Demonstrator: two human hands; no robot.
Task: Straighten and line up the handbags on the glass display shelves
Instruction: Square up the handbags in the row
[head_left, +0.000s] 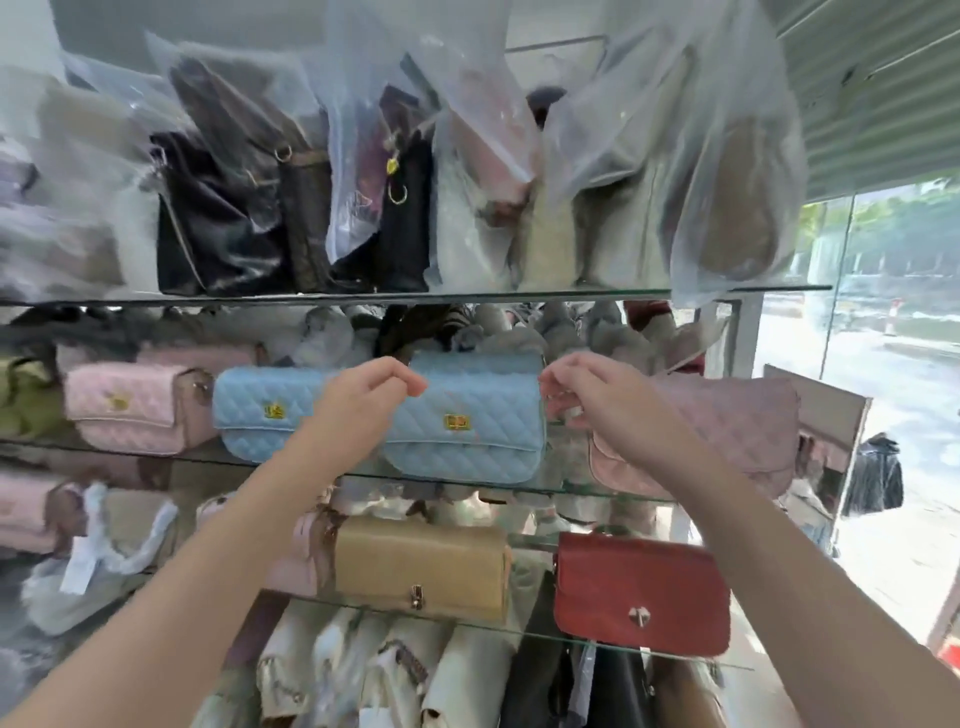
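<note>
Both empty, fingers loosely curled, left hand (371, 397) and right hand (589, 397) should grip the nearer blue handbag (467, 431) by its ends, squaring it to the shelf (566, 491) edge.

2 light-blue quilted handbags (467, 421), red handbag (641, 592)

Reached out bare-armed, left hand (371, 391) and right hand (589, 397) loosely curled at either top corner of pale-blue quilted handbag (470, 441).
</note>
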